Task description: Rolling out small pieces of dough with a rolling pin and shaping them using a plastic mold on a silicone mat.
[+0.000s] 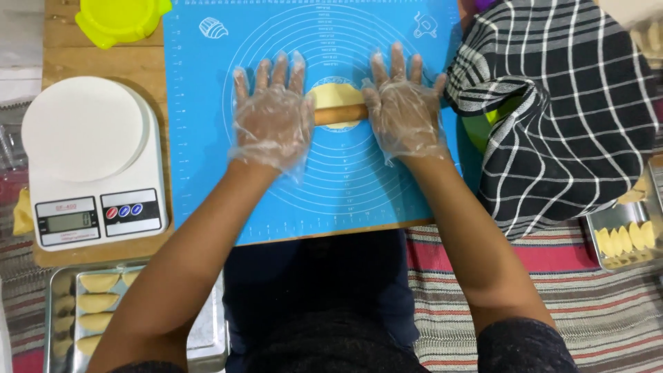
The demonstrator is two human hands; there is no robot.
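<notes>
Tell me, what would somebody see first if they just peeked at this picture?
Probably the big bright blue mat in the middle, where the left hand and right hand, both in clear plastic gloves, press flat on a wooden rolling pin over a small round of pale dough. Next, the black-and-white checked cloth bunched on the right, and the white kitchen scale on the left.

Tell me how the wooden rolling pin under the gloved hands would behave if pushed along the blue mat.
The wooden rolling pin is a round cylinder, so it would probably roll rather than slide. It looks rigid and unlikely to bend. With the left hand and right hand flat on its ends in thin plastic gloves, grip may be slippery. The pale dough round beneath likely drags it slightly.
</notes>
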